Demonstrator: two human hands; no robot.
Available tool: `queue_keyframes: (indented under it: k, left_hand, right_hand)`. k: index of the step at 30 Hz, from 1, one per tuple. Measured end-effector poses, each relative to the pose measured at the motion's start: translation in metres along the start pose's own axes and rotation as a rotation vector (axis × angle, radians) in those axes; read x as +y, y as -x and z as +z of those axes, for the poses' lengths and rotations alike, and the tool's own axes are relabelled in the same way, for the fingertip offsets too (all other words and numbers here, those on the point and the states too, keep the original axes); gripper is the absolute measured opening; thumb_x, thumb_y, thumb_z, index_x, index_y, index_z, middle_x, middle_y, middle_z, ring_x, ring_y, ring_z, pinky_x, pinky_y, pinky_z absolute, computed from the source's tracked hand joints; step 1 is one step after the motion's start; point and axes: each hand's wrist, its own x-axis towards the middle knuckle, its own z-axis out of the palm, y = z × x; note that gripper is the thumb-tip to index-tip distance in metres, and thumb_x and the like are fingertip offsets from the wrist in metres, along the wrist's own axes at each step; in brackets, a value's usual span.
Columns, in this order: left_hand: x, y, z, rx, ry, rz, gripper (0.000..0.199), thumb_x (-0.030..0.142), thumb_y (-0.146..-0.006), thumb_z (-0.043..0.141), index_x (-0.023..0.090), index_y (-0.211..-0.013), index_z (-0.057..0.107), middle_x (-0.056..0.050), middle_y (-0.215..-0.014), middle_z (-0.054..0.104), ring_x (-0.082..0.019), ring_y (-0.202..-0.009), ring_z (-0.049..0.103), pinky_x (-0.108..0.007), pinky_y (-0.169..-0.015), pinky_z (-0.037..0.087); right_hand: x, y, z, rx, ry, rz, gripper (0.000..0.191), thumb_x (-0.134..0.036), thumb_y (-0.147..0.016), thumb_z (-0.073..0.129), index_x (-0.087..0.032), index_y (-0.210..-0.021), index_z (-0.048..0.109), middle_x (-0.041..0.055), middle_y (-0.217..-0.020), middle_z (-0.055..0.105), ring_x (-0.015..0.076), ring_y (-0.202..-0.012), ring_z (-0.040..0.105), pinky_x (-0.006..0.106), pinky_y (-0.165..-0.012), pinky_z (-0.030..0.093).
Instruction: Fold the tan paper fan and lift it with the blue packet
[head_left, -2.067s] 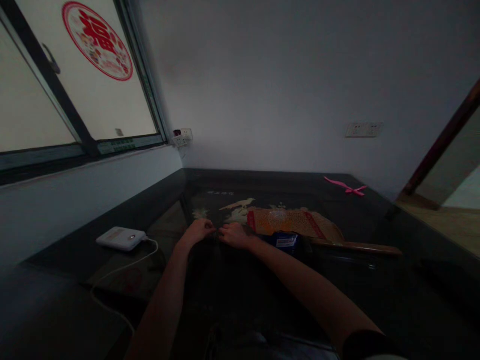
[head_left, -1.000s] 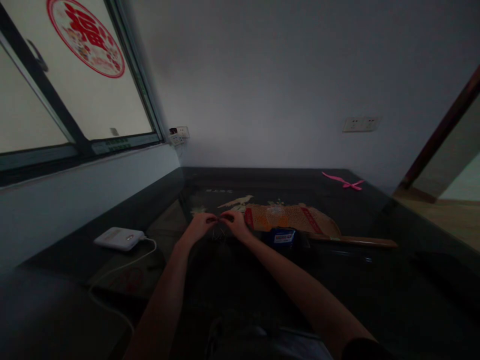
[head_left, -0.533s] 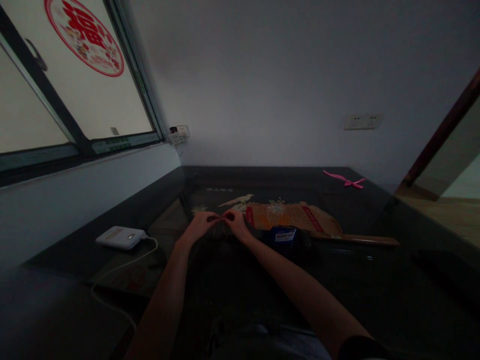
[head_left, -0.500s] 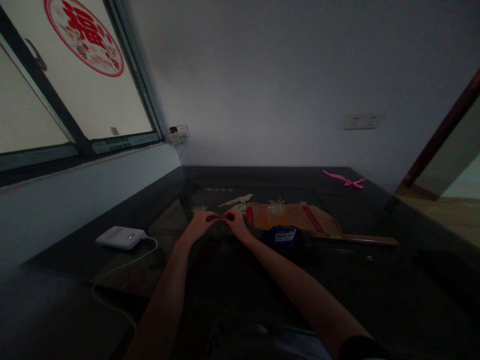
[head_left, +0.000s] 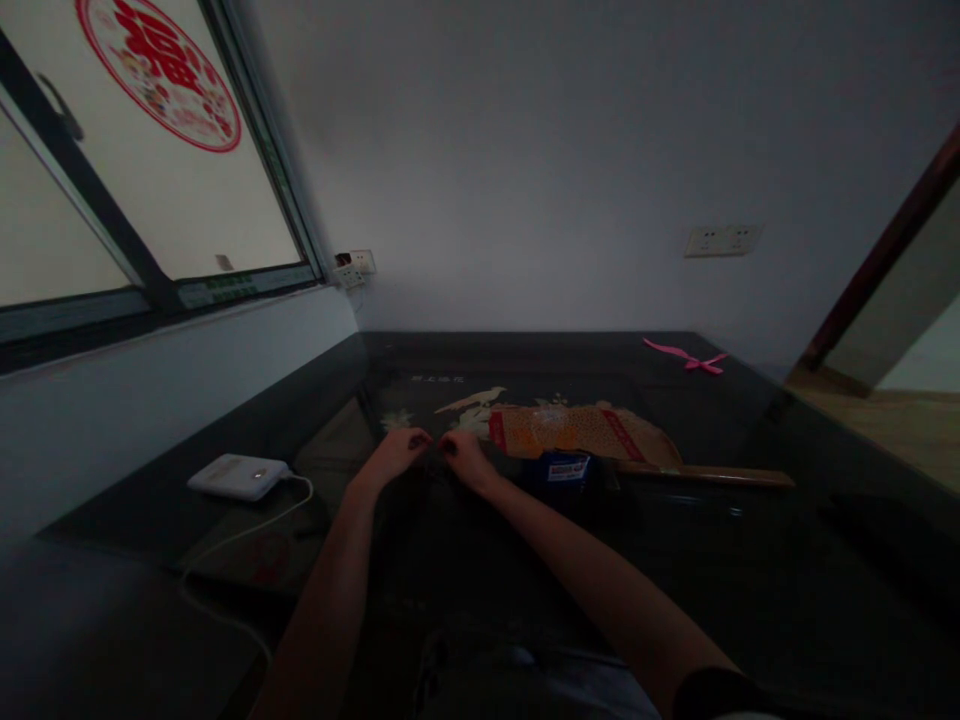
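My left hand [head_left: 401, 452] and my right hand [head_left: 465, 458] are close together above the dark tabletop [head_left: 480, 560], fingertips nearly meeting. The fingers of each are curled into a pinch. Whatever lies between them is too small and dark to make out. Just right of my right hand is a tan patterned flat piece [head_left: 577, 428] with red bands. A dark blue packet [head_left: 568, 470] with a pale label sits in front of it, beyond my right forearm.
A flat brown wooden strip [head_left: 720, 476] extends rightward from the packet. To the left lies a white power bank [head_left: 240, 477] with a white cable [head_left: 259, 532] trailing off the near edge. A pink ribbon [head_left: 701, 364] rests at the far right, near the wall.
My hands have dropped slightly, and their fingertips have drawn a little apart. The thin pale strands seen below them earlier no longer show clearly. The view has shifted slightly.
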Motion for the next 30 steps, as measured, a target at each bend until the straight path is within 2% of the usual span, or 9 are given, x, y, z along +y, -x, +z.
queue_keyframes:
  k: [4, 9, 14, 17, 20, 24, 27, 30]
  left_hand:
    - [-0.004, 0.001, 0.003, -0.033, -0.03, -0.032, 0.026, 0.012, -0.074, 0.048, 0.016, -0.093, 0.065, -0.006, -0.094, 0.068, -0.018, -0.087, 0.063, -0.025, -0.078, 0.045]
    - [-0.008, 0.0, 0.006, -0.038, -0.048, -0.04, 0.034, 0.004, -0.067, 0.048, 0.015, -0.095, 0.065, -0.006, -0.092, 0.068, -0.016, -0.083, 0.063, -0.024, -0.075, 0.046]
    - [-0.011, -0.001, 0.008, -0.033, -0.051, -0.018, 0.03, 0.008, -0.069, 0.049, 0.016, -0.093, 0.064, -0.007, -0.093, 0.068, -0.017, -0.086, 0.062, -0.026, -0.078, 0.046]
    - [-0.011, -0.002, 0.009, -0.025, -0.034, -0.003, 0.027, 0.01, -0.069, 0.05, 0.015, -0.092, 0.065, -0.007, -0.095, 0.067, -0.018, -0.089, 0.062, -0.027, -0.08, 0.046]
    - [-0.01, -0.002, 0.01, -0.025, -0.022, -0.021, 0.027, 0.012, -0.068, 0.051, 0.017, -0.091, 0.065, -0.007, -0.095, 0.067, -0.019, -0.089, 0.062, -0.028, -0.08, 0.047]
    - [-0.009, -0.001, 0.011, -0.01, -0.028, -0.035, 0.029, 0.013, -0.067, 0.052, 0.016, -0.093, 0.065, -0.007, -0.094, 0.067, -0.019, -0.087, 0.062, -0.028, -0.08, 0.047]
    - [-0.011, -0.001, 0.012, -0.009, -0.046, -0.036, 0.028, 0.015, -0.068, 0.054, 0.017, -0.094, 0.064, -0.007, -0.096, 0.066, -0.019, -0.087, 0.062, -0.029, -0.08, 0.047]
    - [-0.013, -0.003, 0.012, 0.021, -0.078, -0.028, 0.024, 0.019, -0.07, 0.055, 0.017, -0.092, 0.064, -0.008, -0.097, 0.065, -0.02, -0.089, 0.061, -0.03, -0.081, 0.047]
  right_hand:
    - [-0.007, 0.001, -0.002, -0.052, 0.099, -0.055, 0.021, -0.01, -0.078, 0.052, -0.018, -0.087, 0.069, 0.0064, -0.089, 0.069, 0.0183, -0.087, 0.057, 0.027, -0.078, 0.04]
    - [-0.016, 0.001, -0.004, -0.097, 0.172, -0.107, 0.022, -0.009, -0.081, 0.049, -0.014, -0.088, 0.069, 0.0096, -0.09, 0.067, 0.0193, -0.09, 0.055, 0.03, -0.081, 0.038]
    - [-0.022, 0.01, -0.014, -0.096, 0.194, -0.181, 0.021, -0.01, -0.082, 0.05, -0.014, -0.091, 0.068, 0.0091, -0.093, 0.066, 0.0189, -0.093, 0.053, 0.03, -0.084, 0.038]
    - [-0.027, 0.025, -0.027, -0.094, 0.186, -0.254, 0.019, -0.011, -0.082, 0.052, -0.017, -0.091, 0.068, 0.0063, -0.095, 0.065, 0.0179, -0.095, 0.052, 0.028, -0.084, 0.038]
    - [-0.035, 0.052, -0.047, -0.112, 0.149, -0.385, 0.018, -0.013, -0.081, 0.054, -0.02, -0.09, 0.068, 0.0042, -0.093, 0.065, 0.0179, -0.093, 0.052, 0.028, -0.08, 0.041]
    - [-0.042, 0.099, -0.084, -0.166, 0.079, -0.432, 0.018, -0.014, -0.083, 0.053, -0.021, -0.092, 0.067, 0.0043, -0.095, 0.064, 0.016, -0.089, 0.054, 0.025, -0.076, 0.044]
    - [-0.035, 0.131, -0.118, -0.16, 0.039, -0.387, 0.019, -0.013, -0.083, 0.052, -0.021, -0.092, 0.067, 0.0046, -0.093, 0.064, 0.0152, -0.088, 0.056, 0.025, -0.076, 0.045]
    - [-0.014, 0.154, -0.152, -0.029, -0.004, -0.284, 0.018, -0.015, -0.084, 0.05, -0.022, -0.092, 0.066, 0.0045, -0.091, 0.066, 0.0155, -0.087, 0.059, 0.028, -0.078, 0.047]
